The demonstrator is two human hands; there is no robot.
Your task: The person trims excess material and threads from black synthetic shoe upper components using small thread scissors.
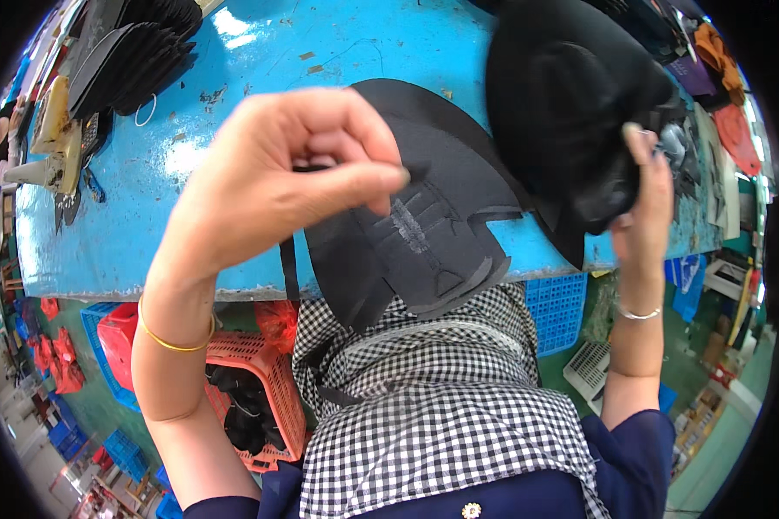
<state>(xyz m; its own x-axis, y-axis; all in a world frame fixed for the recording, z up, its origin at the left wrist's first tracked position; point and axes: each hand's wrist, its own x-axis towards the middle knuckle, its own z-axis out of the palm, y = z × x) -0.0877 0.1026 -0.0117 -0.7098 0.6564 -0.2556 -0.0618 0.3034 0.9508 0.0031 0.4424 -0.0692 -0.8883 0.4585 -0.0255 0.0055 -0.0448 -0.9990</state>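
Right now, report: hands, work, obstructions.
Left hand apparently pinching a black strip. Right hand gripping blurred black piece. Flat black panel on blue table, overhanging near edge. Left hand hides part of panel.

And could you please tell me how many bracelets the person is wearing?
2: a yellow bangle on the left wrist and a silver bangle on the right wrist.

It's bright in here, the light seemingly falling from above and laying white glare on the blue table (264, 56) toward its far left. The right grip (649, 190) and the black piece (571, 104) beside it look smeared; the left grip (277, 173) has soft outlines. The checked apron (441, 432) is crisper. Near the dark, rounded rim everything bends and softens.
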